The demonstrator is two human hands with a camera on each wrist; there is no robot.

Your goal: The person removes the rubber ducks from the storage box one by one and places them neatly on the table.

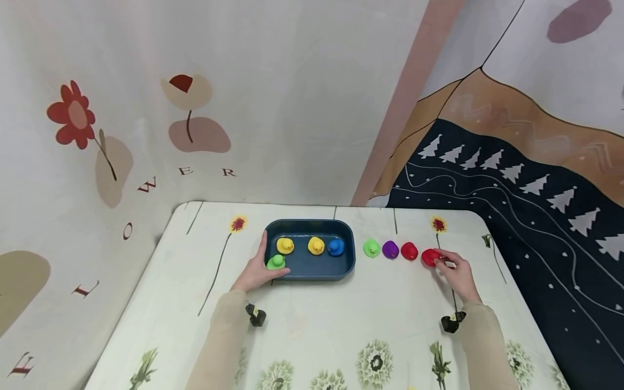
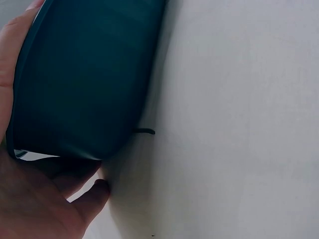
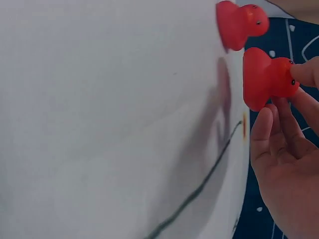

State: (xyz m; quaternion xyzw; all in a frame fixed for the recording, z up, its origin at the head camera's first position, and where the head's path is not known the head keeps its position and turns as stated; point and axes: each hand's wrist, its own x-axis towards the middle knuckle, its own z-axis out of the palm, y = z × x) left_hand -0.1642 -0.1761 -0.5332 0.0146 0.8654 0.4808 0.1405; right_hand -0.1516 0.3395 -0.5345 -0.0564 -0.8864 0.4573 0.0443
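A dark blue tray (image 1: pixel 347 259) sits mid-table with two yellow ducks (image 1: pixel 285 245), a blue duck (image 1: pixel 336 247) and a green duck (image 1: pixel 276 262) in its near left corner. My left hand (image 1: pixel 253 273) wraps that corner, thumb along the left side. In the left wrist view the left hand (image 2: pixel 35 199) lies against the tray's outer wall (image 2: pixel 84 79). My right hand (image 1: pixel 453 271) pinches the rightmost red duck (image 1: pixel 430 257) on the cloth. The right wrist view shows the right hand's fingers (image 3: pixel 279 144) on this red duck (image 3: pixel 266 77).
Right of the tray stands a row: a green duck (image 1: pixel 371 248), a purple duck (image 1: pixel 390 249) and a second red duck (image 1: pixel 409 251), also seen as the second red duck (image 3: pixel 239 22). A flowered cloth (image 1: pixel 341 325) covers the table. Patterned walls close the back and right.
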